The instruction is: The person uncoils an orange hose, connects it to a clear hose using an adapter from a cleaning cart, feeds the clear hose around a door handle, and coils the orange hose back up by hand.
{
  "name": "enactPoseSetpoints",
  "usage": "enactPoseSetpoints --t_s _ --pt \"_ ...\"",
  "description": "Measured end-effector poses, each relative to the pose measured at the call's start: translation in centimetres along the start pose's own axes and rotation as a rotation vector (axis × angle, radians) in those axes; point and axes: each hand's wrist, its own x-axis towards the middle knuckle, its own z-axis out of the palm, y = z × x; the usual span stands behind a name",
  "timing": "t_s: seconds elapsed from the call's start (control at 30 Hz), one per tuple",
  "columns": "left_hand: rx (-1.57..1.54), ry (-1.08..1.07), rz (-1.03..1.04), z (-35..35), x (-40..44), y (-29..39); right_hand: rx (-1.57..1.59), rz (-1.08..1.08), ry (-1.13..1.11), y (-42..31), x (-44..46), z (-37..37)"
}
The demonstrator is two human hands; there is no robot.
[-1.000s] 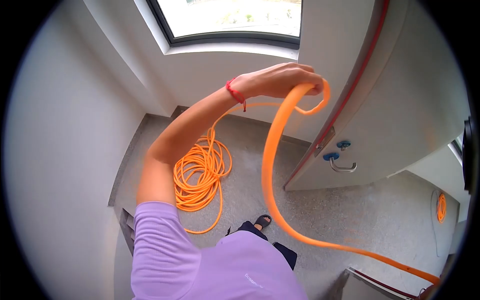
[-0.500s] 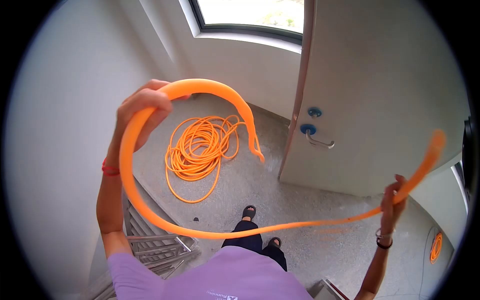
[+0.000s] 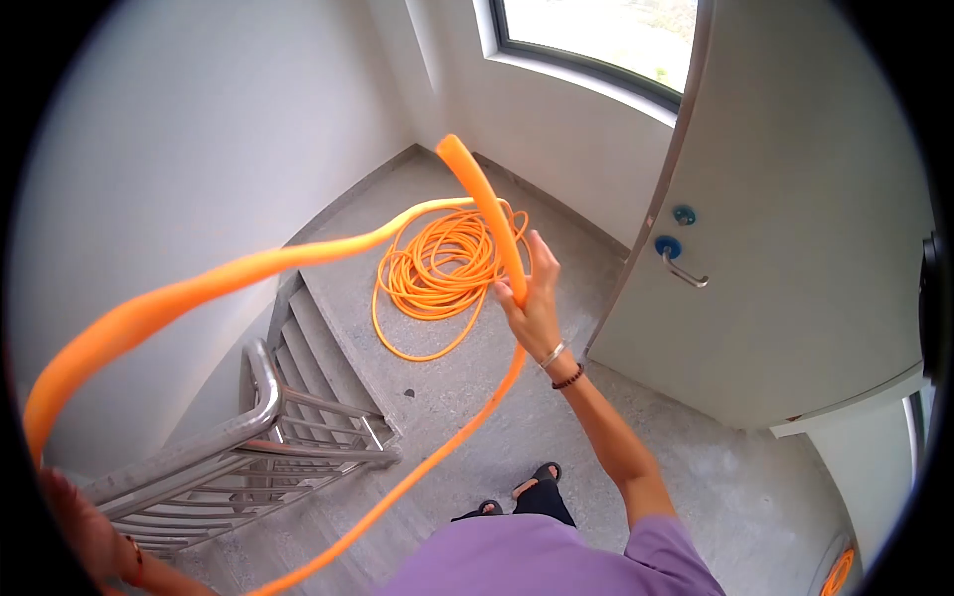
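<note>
An orange hose (image 3: 238, 268) runs from the floor coil in a wide loop to the far left. My right hand (image 3: 532, 298), with a silver bracelet and dark beads, is closed round the hose near its free end, which points up and away. At the lower left edge my left hand (image 3: 81, 526), wearing a red bracelet, is closed on the hose; the edge of the view cuts off part of its fingers. Beyond my right hand the rest of the hose lies in a loose coil (image 3: 442, 263) on the grey floor.
Metal stair railing (image 3: 263, 392) and descending steps (image 3: 318, 348) are at the left. A pale door (image 3: 795, 248) with a lever handle (image 3: 684, 268) stands at the right, beside a window (image 3: 606, 35). Another orange coil (image 3: 838, 573) lies at the lower right.
My right hand has moved left and up to the middle with the hose end. My left hand has dropped to the lower left edge. The view has turned left, showing more stairs.
</note>
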Motion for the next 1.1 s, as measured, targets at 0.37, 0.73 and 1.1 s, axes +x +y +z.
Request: enactPoseSetpoints --t_s 0.37,0.73,1.1 --pt "0.266 0.189 0.041 -9.6 -6.4 13.2 0.335 -0.076 -0.946 -13.3 -20.9 20.0" --pt "0.338 0.224 0.016 -13.3 -8.0 18.1 0.688 0.405 -1.138 -18.3 -32.0 20.0" --pt "0.011 0.013 0.271 -1.4 2.7 22.2 0.456 0.744 -0.438 -1.7 -17.1 -10.9"
